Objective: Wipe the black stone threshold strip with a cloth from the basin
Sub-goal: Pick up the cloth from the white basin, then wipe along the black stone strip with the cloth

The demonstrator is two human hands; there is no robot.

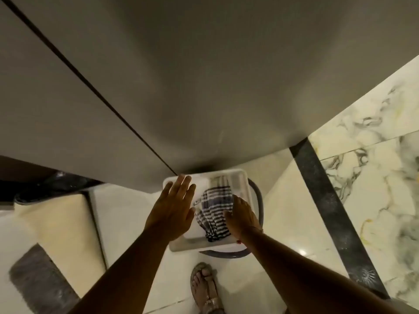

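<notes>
**Both hands over the basin, right hand on the striped cloth**

The left hand (173, 206) is spread flat, fingers straight and together, palm down over the left half of the basin (179, 245). It holds nothing; whether it touches the basin's rim or only hangs above it cannot be told. The right hand (242, 217) reaches in from the right with its fingers curled down onto the cloth (214, 213), a crumpled piece with dark and white stripes. The fingertips press into the fabric, but whether they have closed around it cannot be told from this angle.

The cloth lies in the middle and right part of the basin, which is white, rectangular and shallow. The basin sits on a round dark-rimmed stand (258, 200) whose ring shows at the right and below the near edge.

Below the basin a foot in a sandal (205, 286) stands on the pale glossy floor (127, 223). To the right, the black stone strip (328, 205) runs diagonally across the floor, well apart from the basin, between plain pale tile and veined marble tile (374, 168). A grey wall (181, 75) with a thin dark groove fills the upper part of the view.
</notes>
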